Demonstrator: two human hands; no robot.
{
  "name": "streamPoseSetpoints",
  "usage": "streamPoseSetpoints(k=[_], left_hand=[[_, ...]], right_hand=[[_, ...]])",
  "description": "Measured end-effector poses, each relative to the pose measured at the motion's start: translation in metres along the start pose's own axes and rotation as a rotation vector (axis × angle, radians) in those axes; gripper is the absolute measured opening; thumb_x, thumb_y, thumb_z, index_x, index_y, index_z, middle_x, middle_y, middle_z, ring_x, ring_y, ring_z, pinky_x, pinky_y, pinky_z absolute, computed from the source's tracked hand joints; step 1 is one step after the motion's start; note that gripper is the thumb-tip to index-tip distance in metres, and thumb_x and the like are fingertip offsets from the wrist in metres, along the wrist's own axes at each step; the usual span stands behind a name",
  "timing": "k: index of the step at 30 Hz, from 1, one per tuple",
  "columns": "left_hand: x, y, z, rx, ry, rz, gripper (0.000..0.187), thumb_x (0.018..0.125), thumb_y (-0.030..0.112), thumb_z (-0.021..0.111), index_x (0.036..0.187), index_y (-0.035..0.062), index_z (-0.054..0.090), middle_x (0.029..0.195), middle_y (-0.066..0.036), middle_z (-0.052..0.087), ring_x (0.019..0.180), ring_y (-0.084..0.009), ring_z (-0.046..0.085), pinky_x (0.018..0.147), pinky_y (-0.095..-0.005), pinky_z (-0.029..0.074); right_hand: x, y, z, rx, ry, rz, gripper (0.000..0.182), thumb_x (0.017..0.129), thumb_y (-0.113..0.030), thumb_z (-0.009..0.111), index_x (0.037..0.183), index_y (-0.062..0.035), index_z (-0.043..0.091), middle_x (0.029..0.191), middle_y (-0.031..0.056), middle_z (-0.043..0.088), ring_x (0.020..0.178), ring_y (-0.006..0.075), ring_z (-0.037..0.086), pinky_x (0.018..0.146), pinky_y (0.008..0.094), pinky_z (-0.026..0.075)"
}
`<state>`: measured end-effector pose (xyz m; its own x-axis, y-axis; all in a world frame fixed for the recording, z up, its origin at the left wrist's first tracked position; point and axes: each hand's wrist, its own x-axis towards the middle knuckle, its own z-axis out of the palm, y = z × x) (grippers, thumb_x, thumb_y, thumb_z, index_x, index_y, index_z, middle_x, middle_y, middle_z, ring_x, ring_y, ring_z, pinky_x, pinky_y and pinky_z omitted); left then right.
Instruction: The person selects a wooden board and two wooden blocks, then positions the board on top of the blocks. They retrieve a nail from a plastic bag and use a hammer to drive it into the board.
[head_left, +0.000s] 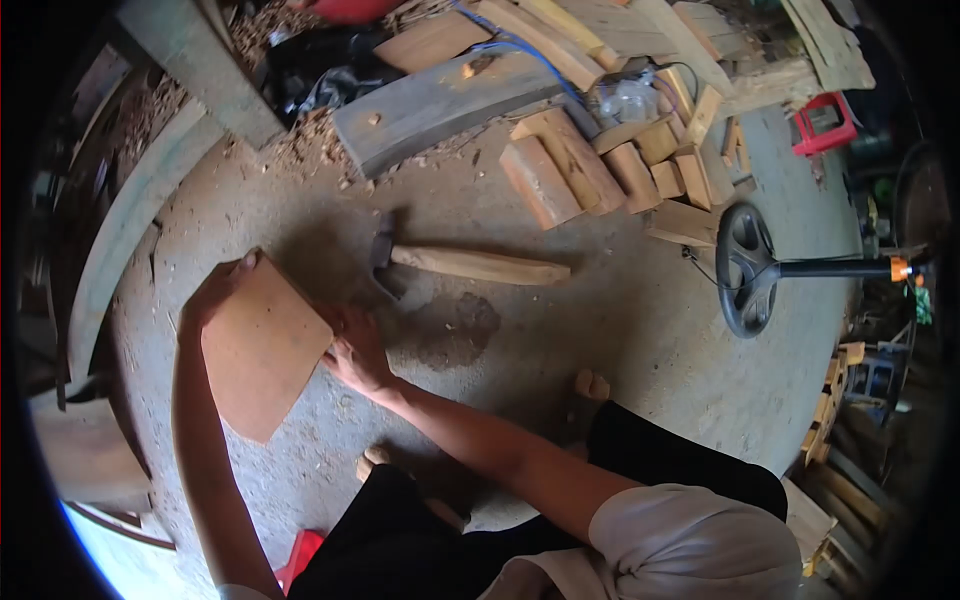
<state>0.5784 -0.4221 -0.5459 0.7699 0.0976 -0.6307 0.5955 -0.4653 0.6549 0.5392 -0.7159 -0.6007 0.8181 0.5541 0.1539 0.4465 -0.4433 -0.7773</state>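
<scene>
A flat, light-brown wooden board (262, 345) with angled corners is held up over the floor at the left. My left hand (222, 282) grips its upper left edge, and much of that hand is in shadow or behind the wood. On the right edge, my right hand (358, 352) is closed around the board, with some fingers hidden. Right of the board, an adze-like tool (480, 264) lies on the concrete, its dark metal head to the left and its pale wooden handle to the right.
A thick grey plank (440, 105) lies at the back among wood chips. Cut wood blocks (570, 165) are piled right of it. A black wheel (748, 270) on a pole stands at the right, below a red plastic stool (825, 125). My bare feet (592, 385) are near the tool.
</scene>
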Motion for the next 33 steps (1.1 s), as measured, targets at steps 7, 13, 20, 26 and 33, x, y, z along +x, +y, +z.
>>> streamPoseSetpoints(k=[7, 13, 20, 26, 33], left_hand=[[-0.042, 0.031, 0.054, 0.681, 0.736, 0.297, 0.069, 0.095, 0.053, 0.057, 0.152, 0.0195, 0.039, 0.144, -0.018, 0.048, 0.129, -0.0361, 0.048, 0.111, -0.0499, 0.033], [-0.058, 0.029, 0.116, 0.935, 0.740, 0.217, 0.067, 0.098, 0.060, 0.038, 0.155, 0.0236, 0.035, 0.164, -0.009, 0.023, 0.152, -0.0316, 0.015, 0.121, -0.0529, 0.002], [-0.058, 0.029, 0.114, 0.916, 0.737, 0.224, 0.066, 0.097, 0.058, 0.039, 0.154, 0.0236, 0.038, 0.163, -0.009, 0.023, 0.152, -0.0310, 0.015, 0.122, -0.0511, 0.001], [-0.056, 0.028, 0.114, 0.889, 0.749, 0.259, 0.066, 0.097, 0.058, 0.040, 0.152, 0.0226, 0.040, 0.163, -0.009, 0.025, 0.151, -0.0306, 0.017, 0.121, -0.0510, 0.002], [-0.059, 0.033, 0.114, 0.880, 0.745, 0.244, 0.066, 0.097, 0.057, 0.042, 0.152, 0.0218, 0.041, 0.162, -0.010, 0.028, 0.151, -0.0309, 0.019, 0.121, -0.0520, 0.005]], right_hand=[[-0.025, 0.035, -0.082, 0.028, -0.305, -0.364, 0.061, 0.080, -0.013, 0.076, 0.135, -0.0029, 0.049, 0.121, 0.0118, 0.052, 0.107, 0.0252, 0.057, 0.087, 0.0366, 0.055], [0.010, 0.105, -0.230, -0.076, -0.266, -0.573, 0.012, 0.083, -0.004, 0.069, 0.095, -0.0051, 0.066, 0.097, 0.0054, 0.060, 0.092, 0.0199, 0.060, 0.081, 0.0334, 0.055], [0.092, 0.172, -0.289, -0.546, 0.085, -0.577, 0.003, 0.084, -0.014, 0.074, 0.087, -0.0141, 0.074, 0.089, -0.0011, 0.066, 0.082, 0.0161, 0.053, 0.075, 0.0334, 0.039], [0.155, 0.182, -0.270, -0.632, -0.069, -0.518, 0.006, 0.083, -0.012, 0.070, 0.085, -0.0141, 0.075, 0.084, -0.0014, 0.069, 0.083, 0.0152, 0.055, 0.085, 0.0354, 0.041], [0.160, 0.193, -0.235, -0.856, -0.204, -0.641, 0.007, 0.087, -0.007, 0.065, 0.090, -0.0063, 0.071, 0.093, 0.0038, 0.068, 0.092, 0.0178, 0.059, 0.091, 0.0334, 0.046]])
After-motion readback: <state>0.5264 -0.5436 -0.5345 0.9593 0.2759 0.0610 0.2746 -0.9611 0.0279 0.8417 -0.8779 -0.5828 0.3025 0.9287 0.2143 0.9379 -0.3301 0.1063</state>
